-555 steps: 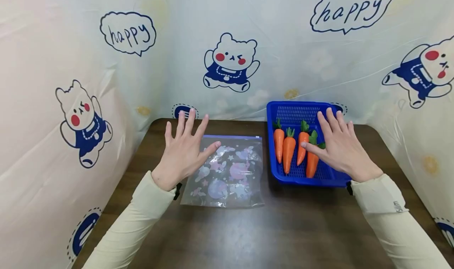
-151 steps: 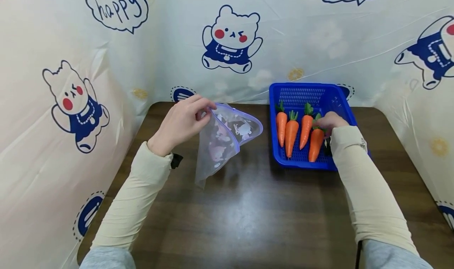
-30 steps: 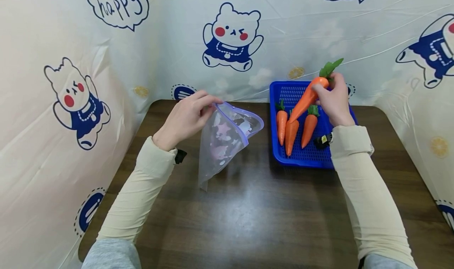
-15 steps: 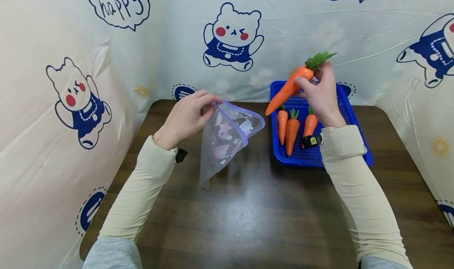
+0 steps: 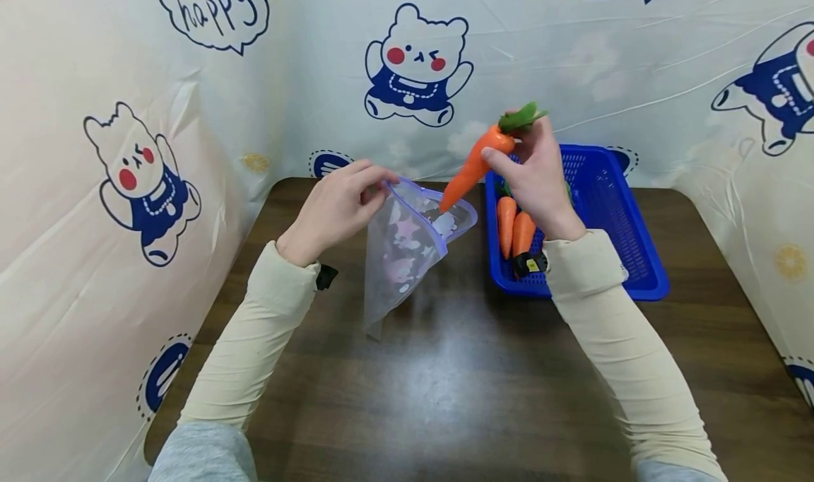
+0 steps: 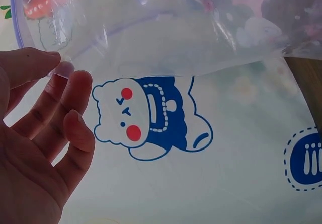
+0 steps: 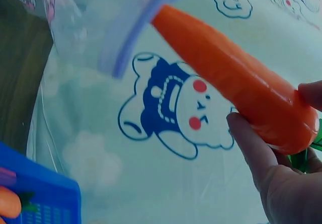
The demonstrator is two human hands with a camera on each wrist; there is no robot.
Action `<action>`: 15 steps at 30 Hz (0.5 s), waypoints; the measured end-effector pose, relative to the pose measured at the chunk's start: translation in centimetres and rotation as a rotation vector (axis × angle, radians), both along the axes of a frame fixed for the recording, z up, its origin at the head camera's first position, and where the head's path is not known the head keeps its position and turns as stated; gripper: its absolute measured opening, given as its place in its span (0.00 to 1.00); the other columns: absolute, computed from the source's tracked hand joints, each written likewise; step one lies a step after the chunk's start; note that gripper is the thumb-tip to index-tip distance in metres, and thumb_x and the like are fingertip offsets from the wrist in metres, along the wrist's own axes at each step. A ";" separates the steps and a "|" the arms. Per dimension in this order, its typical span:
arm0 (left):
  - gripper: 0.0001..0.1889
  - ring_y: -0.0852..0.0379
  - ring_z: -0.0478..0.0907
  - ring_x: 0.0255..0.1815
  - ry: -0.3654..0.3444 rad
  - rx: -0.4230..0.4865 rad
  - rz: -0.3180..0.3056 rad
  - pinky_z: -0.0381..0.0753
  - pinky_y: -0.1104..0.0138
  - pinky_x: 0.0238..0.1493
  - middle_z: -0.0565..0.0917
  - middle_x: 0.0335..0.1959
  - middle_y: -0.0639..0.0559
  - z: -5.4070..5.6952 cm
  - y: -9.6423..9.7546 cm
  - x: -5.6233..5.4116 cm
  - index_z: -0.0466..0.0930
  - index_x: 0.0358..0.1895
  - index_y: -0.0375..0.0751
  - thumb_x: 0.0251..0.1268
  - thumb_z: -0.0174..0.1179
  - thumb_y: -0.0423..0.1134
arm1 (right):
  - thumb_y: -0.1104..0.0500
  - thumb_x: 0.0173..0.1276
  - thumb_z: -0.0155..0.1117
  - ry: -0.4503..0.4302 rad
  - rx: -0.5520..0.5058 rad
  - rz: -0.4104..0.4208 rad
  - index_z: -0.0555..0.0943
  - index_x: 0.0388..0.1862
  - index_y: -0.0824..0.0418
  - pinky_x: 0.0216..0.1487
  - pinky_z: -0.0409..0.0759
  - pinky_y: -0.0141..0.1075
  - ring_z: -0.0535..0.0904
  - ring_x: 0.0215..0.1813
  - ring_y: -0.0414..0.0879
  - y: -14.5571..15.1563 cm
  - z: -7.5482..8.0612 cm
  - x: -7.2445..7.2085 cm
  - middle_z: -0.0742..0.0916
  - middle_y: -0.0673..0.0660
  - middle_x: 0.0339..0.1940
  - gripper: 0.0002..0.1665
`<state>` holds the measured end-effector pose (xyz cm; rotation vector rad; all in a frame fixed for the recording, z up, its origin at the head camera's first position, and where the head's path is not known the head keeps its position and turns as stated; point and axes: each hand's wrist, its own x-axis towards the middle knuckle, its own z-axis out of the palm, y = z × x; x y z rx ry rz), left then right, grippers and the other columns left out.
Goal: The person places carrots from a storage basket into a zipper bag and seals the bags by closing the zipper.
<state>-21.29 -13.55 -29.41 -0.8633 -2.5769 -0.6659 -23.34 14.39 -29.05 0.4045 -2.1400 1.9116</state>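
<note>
My left hand (image 5: pixel 337 210) pinches the top edge of a clear zip bag (image 5: pixel 400 249) with a purple rim and cartoon print. The bag hangs with its mouth spread towards the right. In my right hand (image 5: pixel 537 174) is an orange carrot (image 5: pixel 475 164) with green leaves, gripped near its leafy end. Its thin tip points down and left, overlapping the bag's mouth in the head view. The right wrist view shows thumb and fingers around the thick end of the carrot (image 7: pixel 236 78), its tip right at the purple rim.
A blue plastic basket (image 5: pixel 636 256) stands at the right on the brown wooden table (image 5: pixel 420 397). More carrots (image 5: pixel 506 227) lie in its left part, partly hidden behind my right hand and wrist. A printed curtain (image 5: pixel 547 58) closes off the back and sides.
My right hand has lifted a carrot out of the basket and carried it left to the bag's mouth. My left hand keeps pinching the bag, almost unmoved over the last second.
</note>
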 end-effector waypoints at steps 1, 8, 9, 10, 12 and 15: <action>0.09 0.56 0.73 0.30 -0.001 -0.001 0.001 0.72 0.67 0.31 0.81 0.37 0.51 0.0 0.0 0.0 0.84 0.46 0.43 0.66 0.58 0.34 | 0.64 0.66 0.63 -0.001 0.015 0.002 0.62 0.65 0.60 0.62 0.76 0.39 0.76 0.59 0.48 -0.3 -0.1 0.1 0.76 0.59 0.61 0.31; 0.09 0.56 0.73 0.29 -0.012 -0.006 0.008 0.73 0.67 0.30 0.81 0.36 0.51 0.1 0.0 0.0 0.84 0.47 0.43 0.65 0.59 0.34 | 0.61 0.64 0.66 -0.028 0.067 0.008 0.66 0.64 0.59 0.54 0.77 0.36 0.76 0.54 0.48 -2.2 -0.7 0.4 0.79 0.58 0.59 0.31; 0.09 0.56 0.73 0.30 -0.015 -0.007 0.009 0.73 0.67 0.31 0.81 0.37 0.50 0.1 0.0 0.0 0.83 0.47 0.43 0.65 0.59 0.34 | 0.61 0.64 0.67 -0.032 0.082 0.020 0.66 0.64 0.59 0.53 0.77 0.36 0.77 0.53 0.48 -2.4 -0.7 0.4 0.80 0.58 0.58 0.31; 0.10 0.56 0.73 0.30 -0.019 -0.007 0.010 0.73 0.67 0.31 0.81 0.37 0.50 0.1 0.0 0.0 0.83 0.47 0.42 0.65 0.59 0.34 | 0.61 0.64 0.66 -0.038 0.102 0.040 0.67 0.64 0.59 0.52 0.77 0.36 0.77 0.52 0.49 -2.6 -0.8 0.5 0.80 0.59 0.58 0.30; 0.10 0.56 0.73 0.30 -0.022 -0.006 0.011 0.74 0.67 0.31 0.81 0.37 0.50 0.1 0.0 0.0 0.83 0.47 0.42 0.65 0.60 0.34 | 0.60 0.65 0.65 -0.069 0.152 0.110 0.68 0.64 0.59 0.53 0.79 0.36 0.80 0.52 0.49 -2.9 -0.9 0.6 0.81 0.59 0.58 0.30; 0.09 0.56 0.74 0.30 -0.008 -0.005 0.008 0.74 0.66 0.32 0.81 0.37 0.50 0.1 0.0 -0.1 0.83 0.46 0.42 0.65 0.60 0.34 | 0.58 0.68 0.63 -0.161 0.237 0.233 0.66 0.69 0.57 0.51 0.83 0.42 0.84 0.51 0.50 -3.0 -1.0 0.7 0.82 0.60 0.58 0.32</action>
